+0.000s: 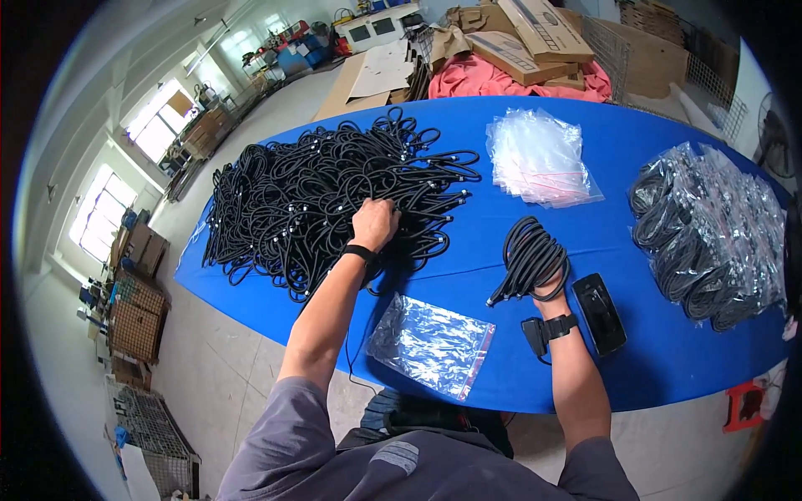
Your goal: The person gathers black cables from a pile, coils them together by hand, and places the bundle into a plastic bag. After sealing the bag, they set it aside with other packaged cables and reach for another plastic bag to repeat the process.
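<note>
A large tangled pile of black cables [284, 196] with small metal ends covers the left part of the blue table. My left hand [376, 224] reaches into the pile's near right side, its fingers curled down around a black cable; the fingertips are hidden. Right of the middle, my right hand [550, 285] is closed around a bunch of looped black cables [535, 252], whose ends point toward the left. A clear zip bag [430, 344] lies flat near the front edge, between my forearms. Just right of my right wrist rests a black phone [599, 314].
The table [468, 225] has a blue cover. A stack of clear bags [541, 159] lies at its back, and bagged cable coils [710, 238] fill its right end. Cardboard boxes [530, 46] on pink cloth stand behind. A red stool [743, 407] is at the lower right.
</note>
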### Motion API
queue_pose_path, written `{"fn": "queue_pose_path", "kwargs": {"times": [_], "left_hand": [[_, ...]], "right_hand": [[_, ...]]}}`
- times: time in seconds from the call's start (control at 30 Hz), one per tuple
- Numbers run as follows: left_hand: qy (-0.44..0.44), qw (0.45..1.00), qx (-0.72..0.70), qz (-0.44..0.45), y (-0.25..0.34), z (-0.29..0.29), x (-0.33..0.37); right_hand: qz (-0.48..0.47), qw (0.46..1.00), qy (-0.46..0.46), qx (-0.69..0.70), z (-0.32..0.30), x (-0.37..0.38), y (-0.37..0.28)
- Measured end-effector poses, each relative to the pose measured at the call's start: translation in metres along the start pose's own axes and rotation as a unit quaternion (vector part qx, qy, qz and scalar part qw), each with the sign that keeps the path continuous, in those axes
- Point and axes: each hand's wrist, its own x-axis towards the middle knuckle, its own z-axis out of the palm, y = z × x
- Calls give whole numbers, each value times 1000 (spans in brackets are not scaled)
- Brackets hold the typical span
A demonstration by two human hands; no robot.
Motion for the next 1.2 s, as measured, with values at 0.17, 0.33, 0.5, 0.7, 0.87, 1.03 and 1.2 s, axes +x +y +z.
{"fn": "queue_pose_path", "kwargs": {"times": [0.17,0.33,0.5,0.7,0.87,1.03,1.2], "left_hand": [[-21,1000,13,9,5,-6,0],[-13,993,94,72,2,-4,7],[32,990,107,90,10,-21,10],[66,994,-49,75,28,-88,35],[33,902,-430,13,52,-145,30],[5,852,-523,-26,83,-152,4],[-114,731,-668,-77,106,-111,-14]], "right_hand": [[24,1000,5,9,5,-2,-14],[28,996,-12,88,8,1,-18],[28,997,12,69,15,-6,-33],[-27,1000,-11,-10,-2,-5,-33],[-119,971,-44,-204,-4,-5,-45],[-51,996,-53,-43,-13,-3,-42],[30,975,-69,208,-24,12,5]]}}
